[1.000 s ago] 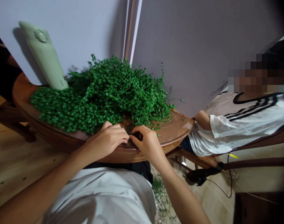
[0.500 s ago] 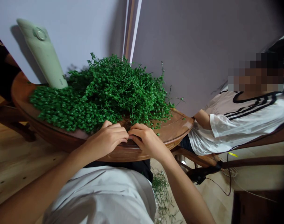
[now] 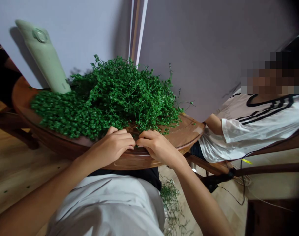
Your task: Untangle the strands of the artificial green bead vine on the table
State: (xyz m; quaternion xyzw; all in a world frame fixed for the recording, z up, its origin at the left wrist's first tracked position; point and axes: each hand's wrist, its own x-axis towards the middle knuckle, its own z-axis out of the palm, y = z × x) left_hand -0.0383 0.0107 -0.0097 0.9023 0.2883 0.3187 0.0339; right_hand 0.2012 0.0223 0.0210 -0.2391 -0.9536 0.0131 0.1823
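Observation:
A big heap of green small-leaved sprigs (image 3: pixel 115 95) covers a round wooden table (image 3: pixel 186 132). At the near rim, my left hand (image 3: pixel 113 146) has its fingers curled and pressed together against the edge of the heap. Fingertip to fingertip with it, my right hand (image 3: pixel 155 146) also has its fingers curled in a pinch. What either hand grips is hidden under the fingers.
A pale green bottle (image 3: pixel 45 57) stands at the table's far left, against a grey wall. Another person in a white striped shirt (image 3: pixel 257 126) sits at the right. Loose sprigs (image 3: pixel 171 203) lie on the wooden floor. Dark cables (image 3: pixel 220 180) run along a chair at the right.
My right hand has closed from a looser pinch to curled fingers and shifted slightly left to meet the left hand. The left hand has stayed where it was.

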